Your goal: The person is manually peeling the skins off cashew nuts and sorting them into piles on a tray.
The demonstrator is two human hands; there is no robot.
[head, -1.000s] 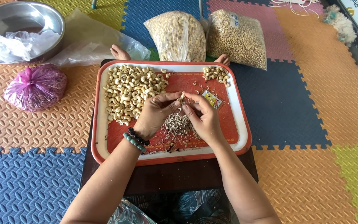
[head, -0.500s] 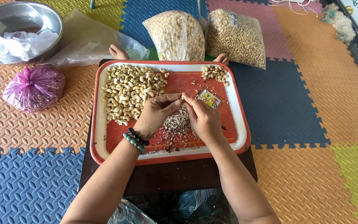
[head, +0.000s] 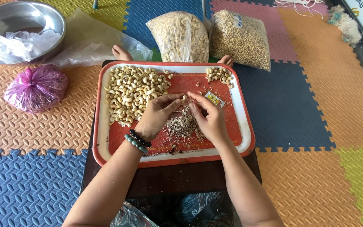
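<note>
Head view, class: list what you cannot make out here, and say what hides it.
- The nut between both hands: too small, covered by the fingertips of the left hand and right hand.
- Steel bowl contents: hidden by crumpled clear plastic, and cut by the frame's edge.
- Purple bag contents: wrapped, opaque.
- Low table under the red tray: mostly covered.

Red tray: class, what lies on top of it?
On the red tray: a large cashew pile, a smaller pile, husk scraps. Both hands hide part of the scraps.

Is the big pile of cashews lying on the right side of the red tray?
No, the big pile of cashews lies on the left side of the red tray; only a small heap sits near its far right corner.
</note>
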